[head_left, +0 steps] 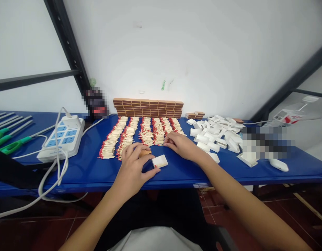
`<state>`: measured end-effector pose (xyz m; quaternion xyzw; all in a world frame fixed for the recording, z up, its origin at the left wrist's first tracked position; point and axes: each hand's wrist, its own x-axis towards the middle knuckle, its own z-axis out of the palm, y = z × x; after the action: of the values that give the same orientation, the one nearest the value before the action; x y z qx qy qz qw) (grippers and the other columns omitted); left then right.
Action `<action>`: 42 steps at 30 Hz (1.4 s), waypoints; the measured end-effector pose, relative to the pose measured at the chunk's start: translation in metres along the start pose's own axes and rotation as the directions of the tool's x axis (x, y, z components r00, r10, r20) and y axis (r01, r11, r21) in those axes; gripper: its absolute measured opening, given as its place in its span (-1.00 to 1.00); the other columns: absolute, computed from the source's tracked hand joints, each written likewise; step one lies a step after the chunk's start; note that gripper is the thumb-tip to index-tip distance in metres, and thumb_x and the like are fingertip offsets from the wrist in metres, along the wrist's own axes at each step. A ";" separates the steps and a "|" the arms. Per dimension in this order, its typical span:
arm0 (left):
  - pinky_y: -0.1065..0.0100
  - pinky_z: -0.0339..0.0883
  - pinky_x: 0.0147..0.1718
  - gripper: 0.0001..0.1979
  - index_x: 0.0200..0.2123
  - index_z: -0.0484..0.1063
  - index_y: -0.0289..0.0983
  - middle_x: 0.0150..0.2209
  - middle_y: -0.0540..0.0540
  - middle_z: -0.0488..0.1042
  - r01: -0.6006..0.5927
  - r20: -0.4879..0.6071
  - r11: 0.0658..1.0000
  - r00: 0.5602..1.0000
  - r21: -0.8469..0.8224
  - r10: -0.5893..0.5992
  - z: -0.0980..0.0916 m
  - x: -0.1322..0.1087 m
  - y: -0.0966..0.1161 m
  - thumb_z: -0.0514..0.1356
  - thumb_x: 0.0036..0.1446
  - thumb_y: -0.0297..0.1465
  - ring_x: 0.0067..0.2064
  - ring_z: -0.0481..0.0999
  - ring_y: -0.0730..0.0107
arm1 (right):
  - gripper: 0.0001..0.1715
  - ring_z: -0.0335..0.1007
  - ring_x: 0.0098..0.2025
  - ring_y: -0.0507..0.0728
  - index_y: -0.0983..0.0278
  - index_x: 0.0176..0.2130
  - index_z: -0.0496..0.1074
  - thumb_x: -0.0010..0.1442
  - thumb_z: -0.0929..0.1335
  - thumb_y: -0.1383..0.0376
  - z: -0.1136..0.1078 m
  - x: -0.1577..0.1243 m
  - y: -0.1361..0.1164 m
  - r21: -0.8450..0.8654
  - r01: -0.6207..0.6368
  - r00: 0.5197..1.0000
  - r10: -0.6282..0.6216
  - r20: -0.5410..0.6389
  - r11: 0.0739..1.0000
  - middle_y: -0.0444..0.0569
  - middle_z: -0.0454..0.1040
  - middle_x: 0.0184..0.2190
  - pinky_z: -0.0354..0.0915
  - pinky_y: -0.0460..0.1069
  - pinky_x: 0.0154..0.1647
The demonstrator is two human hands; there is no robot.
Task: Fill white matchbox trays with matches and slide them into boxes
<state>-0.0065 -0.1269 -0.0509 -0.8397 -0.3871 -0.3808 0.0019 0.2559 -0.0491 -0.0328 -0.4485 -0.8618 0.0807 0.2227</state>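
Holding one white tray (pixel 160 160) — left hand (pixel 133 167); six match rows (pixel 112 140) beyond.

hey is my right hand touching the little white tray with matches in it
Apart: the head view shows blue tabletop between the right hand and the white tray.

The white tray (pixel 159 160) (open-topped) holds red-headed matches (pixel 161 165).

Blue counter (pixel 182 174) spans mid-frame | red-tipped matches (pixel 114 137) lie centre | brown boxes (pixel 147 108) stacked, above centre | white trays (pixel 212 136) heaped, centre right | power strip (pixel 72 139), left | green-handled tools (pixel 14 145), far left
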 end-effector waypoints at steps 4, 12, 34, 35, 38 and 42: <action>-0.16 0.21 0.23 -0.77 -0.12 0.63 -0.16 0.07 -0.15 0.56 -0.005 0.000 1.000 1.000 -0.001 0.005 0.000 0.000 0.000 0.49 0.18 -0.27 0.23 0.39 -0.06 | -0.89 0.40 -0.22 0.17 0.24 -0.21 0.43 0.45 0.37 0.33 0.000 0.001 -0.002 -0.013 -0.011 1.000 0.012 0.012 1.000 0.00 0.49 -0.24 0.25 0.02 -0.17; -0.16 0.20 0.23 -0.77 -0.12 0.63 -0.14 0.07 -0.15 0.56 0.005 0.001 1.000 1.000 -0.004 -0.005 -0.001 0.000 0.000 0.50 0.17 -0.28 0.24 0.38 -0.07 | -0.85 0.42 -0.17 0.18 0.23 -0.20 0.42 0.49 0.32 0.30 -0.013 -0.010 -0.016 -0.009 -0.029 0.999 0.029 0.037 1.000 0.02 0.49 -0.18 0.28 0.04 -0.13; -0.16 0.20 0.25 -0.76 -0.11 0.64 -0.16 0.08 -0.16 0.56 0.009 0.005 1.000 1.000 -0.011 -0.009 -0.001 0.000 0.000 0.49 0.18 -0.27 0.24 0.38 -0.07 | -0.82 0.37 -0.31 0.16 0.22 -0.16 0.57 0.41 0.38 0.20 -0.024 -0.026 0.029 0.053 -0.092 0.993 0.096 -0.075 0.994 -0.02 0.43 -0.30 0.30 0.04 -0.23; -0.16 0.20 0.25 -0.76 -0.11 0.64 -0.17 0.08 -0.16 0.56 0.007 0.006 1.000 1.000 -0.011 -0.007 -0.001 0.000 0.000 0.49 0.18 -0.27 0.24 0.38 -0.07 | -0.81 0.37 -0.31 0.16 0.22 -0.16 0.57 0.42 0.37 0.20 -0.022 -0.026 0.028 0.042 -0.088 0.994 0.090 -0.067 0.995 -0.02 0.43 -0.30 0.29 0.04 -0.23; -0.15 0.20 0.24 -0.77 -0.11 0.63 -0.16 0.08 -0.16 0.55 0.008 0.010 1.000 1.000 -0.004 -0.008 0.000 0.000 0.000 0.48 0.19 -0.27 0.25 0.38 -0.06 | -0.82 0.38 -0.29 0.16 0.23 -0.17 0.57 0.41 0.36 0.24 -0.019 -0.023 0.026 0.020 -0.076 0.996 0.077 -0.048 0.997 -0.02 0.44 -0.29 0.29 0.04 -0.22; -0.14 0.20 0.23 -0.77 -0.11 0.63 -0.16 0.08 -0.16 0.55 0.001 0.008 1.000 1.000 -0.005 -0.001 0.000 0.000 0.000 0.48 0.19 -0.27 0.24 0.38 -0.05 | -0.83 0.37 -0.27 0.16 0.23 -0.16 0.57 0.41 0.36 0.26 -0.019 -0.020 0.025 0.016 -0.071 0.996 0.072 -0.044 0.997 -0.01 0.44 -0.28 0.28 0.03 -0.21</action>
<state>-0.0070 -0.1269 -0.0508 -0.8411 -0.3866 -0.3782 -0.0018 0.2926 -0.0516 -0.0304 -0.4790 -0.8395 0.0849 0.2420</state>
